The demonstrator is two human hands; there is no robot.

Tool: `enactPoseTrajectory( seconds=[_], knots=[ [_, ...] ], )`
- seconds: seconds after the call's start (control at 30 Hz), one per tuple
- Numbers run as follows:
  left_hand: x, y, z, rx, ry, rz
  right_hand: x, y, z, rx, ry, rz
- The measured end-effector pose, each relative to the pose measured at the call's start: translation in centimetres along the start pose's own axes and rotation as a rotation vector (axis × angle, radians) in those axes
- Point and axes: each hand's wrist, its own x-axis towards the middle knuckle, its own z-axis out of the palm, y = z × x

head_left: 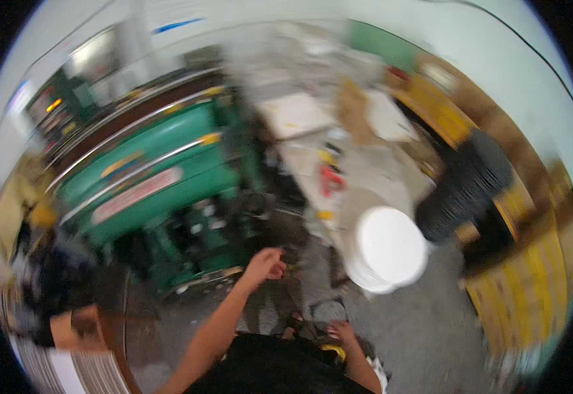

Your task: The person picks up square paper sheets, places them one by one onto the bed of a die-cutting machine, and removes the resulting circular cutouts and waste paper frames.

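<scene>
My left hand (265, 266) reaches out in front of my body, in the air before the green machine. Its fingers are loosely bent and a little apart, and nothing shows in them. My right hand (343, 333) is low beside my dark clothing, close to a small yellow thing (334, 353) whose kind is unclear. Motion smears its fingers, so whether they hold anything is hidden. Nearest ahead of it stands a white round bucket (391, 246) at the near end of a cluttered worktable (365, 190). A dark square-looking object (328, 310) lies on the floor by my feet.
A large green machine (148, 177) with metal bars fills the left. Red and yellow items (331, 180) and a brown cardboard piece (354, 111) lie on the table. Rightward are a black ribbed cylinder (467, 184) and yellow stacked boxes (523, 289). A brown box (80, 328) stands lower left.
</scene>
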Motion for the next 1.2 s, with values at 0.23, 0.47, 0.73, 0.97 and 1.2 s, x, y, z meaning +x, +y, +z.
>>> enactPoseTrajectory(
  seconds=[0.23,0.47,0.73,0.97,1.2],
  knots=[
    [-27.1,-18.7,-29.2,0.089,1.098,0.045,5.5,-2.2,3.6,-0.595,-0.103,0.149],
    [-63.4,-21.4,-35.1,0.736,2.868,-0.12,5.1,-2.0,21.0,-1.058,-0.381,0.13],
    [-73.4,-26.6,-39.3,-0.622,2.239,0.462,6.5,-4.0,39.0,-1.062,-0.777,0.036],
    [-68.3,-20.7,-28.5,-0.872,1.545,0.895,2.8,-1.6,38.4,-1.41,-0.746,-0.122],
    [-73.4,-19.3,-29.6,-0.506,2.059,0.787,-7.2,-8.5,42.7,-1.553,-0.919,-0.274]
  ],
)
